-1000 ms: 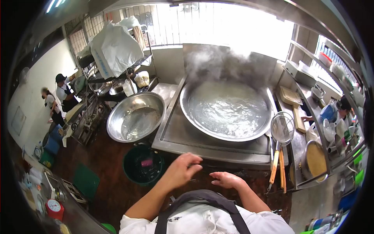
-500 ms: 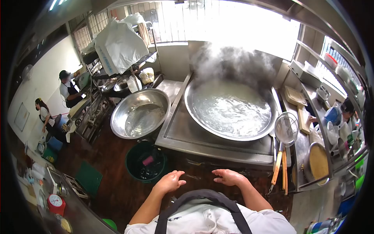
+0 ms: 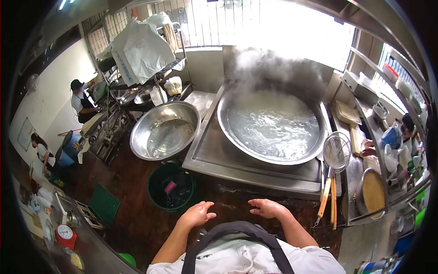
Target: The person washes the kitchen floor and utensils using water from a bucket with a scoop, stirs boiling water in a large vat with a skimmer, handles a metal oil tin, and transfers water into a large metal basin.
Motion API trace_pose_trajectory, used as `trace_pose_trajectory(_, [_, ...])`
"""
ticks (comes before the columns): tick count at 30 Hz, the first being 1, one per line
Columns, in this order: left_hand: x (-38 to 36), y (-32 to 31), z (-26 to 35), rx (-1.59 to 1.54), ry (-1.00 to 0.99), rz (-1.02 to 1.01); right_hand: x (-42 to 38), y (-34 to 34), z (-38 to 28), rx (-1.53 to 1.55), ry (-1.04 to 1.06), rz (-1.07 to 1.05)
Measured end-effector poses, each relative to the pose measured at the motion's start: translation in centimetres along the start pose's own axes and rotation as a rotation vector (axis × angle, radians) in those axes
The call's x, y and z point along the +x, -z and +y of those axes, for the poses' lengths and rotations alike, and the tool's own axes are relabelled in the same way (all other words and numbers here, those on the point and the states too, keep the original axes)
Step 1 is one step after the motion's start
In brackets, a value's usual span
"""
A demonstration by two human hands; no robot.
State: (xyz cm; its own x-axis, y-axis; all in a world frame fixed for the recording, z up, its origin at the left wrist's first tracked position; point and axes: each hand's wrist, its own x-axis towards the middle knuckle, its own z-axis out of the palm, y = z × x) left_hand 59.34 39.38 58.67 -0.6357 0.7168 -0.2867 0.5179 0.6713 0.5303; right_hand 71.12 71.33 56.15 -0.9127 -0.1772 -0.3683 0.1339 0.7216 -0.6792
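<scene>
My left hand [image 3: 198, 214] hovers in front of my body, fingers stretched out and thumb apart, holding nothing. Opposite it, my right hand [image 3: 266, 208] is likewise open and touches nothing. Beyond both hands, a wide metal pan of steaming, bubbling water [image 3: 273, 124] is set in the steel stove [image 3: 255, 174]. To its left stands a big metal basin [image 3: 165, 131] with some clear liquid in it. Nearest my left hand is a dark green bucket [image 3: 171, 187] holding water and a pink item. Right of the pan rests a wire-mesh strainer [image 3: 336, 150] with a wooden handle.
A round pan with yellowish contents [image 3: 372, 193] sits on the right counter, below shelves. One person [image 3: 83, 102] works at a machine at left; another [image 3: 44, 153] bends nearby. A third person is partly hidden behind the right shelves. A red scale [image 3: 66, 235] stands lower left.
Steam over the pan has thinned and shifted. The person at far left has bent lower and moved. My hands keep nearly the same place and pose.
</scene>
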Motion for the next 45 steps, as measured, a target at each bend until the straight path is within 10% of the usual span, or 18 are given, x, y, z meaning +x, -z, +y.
trace_pose_trajectory(45, [0.1,-0.4,1.0,0.015,0.010,-0.060,-0.6,-0.3,0.6,0.032,-0.044,-0.004])
